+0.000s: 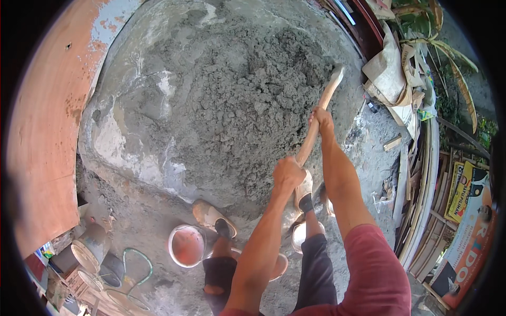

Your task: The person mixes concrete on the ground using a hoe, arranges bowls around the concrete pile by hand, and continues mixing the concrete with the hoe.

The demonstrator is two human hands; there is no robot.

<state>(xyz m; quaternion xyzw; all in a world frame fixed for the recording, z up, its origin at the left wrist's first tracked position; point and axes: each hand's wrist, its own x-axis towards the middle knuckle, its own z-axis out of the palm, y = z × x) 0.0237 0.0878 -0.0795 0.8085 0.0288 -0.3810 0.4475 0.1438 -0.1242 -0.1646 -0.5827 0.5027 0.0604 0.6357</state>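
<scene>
Both my hands grip the curved wooden handle (308, 144) of a long tool, likely a hoe. My left hand (289, 172) is closed around its near end, just above my right shoe (303, 187). Farther up the shaft, my right hand (322, 118) is wrapped around it. The far end of the tool, pale and smeared with mortar, lies at the right edge of a heap of wet grey mortar (253, 98); its blade cannot be made out. Lumpy in the middle, the mix thins to smooth wet patches on the left. My left shoe (211, 217) stands at the near edge.
An orange-painted panel (47, 130) borders the left side. Behind my feet are a reddish-stained bucket (187, 245) and a white bucket (302, 237). More buckets (93, 247) and a green hose (148, 260) lie lower left. Paper sacks (389, 75) and stacked boards (425, 189) line the right.
</scene>
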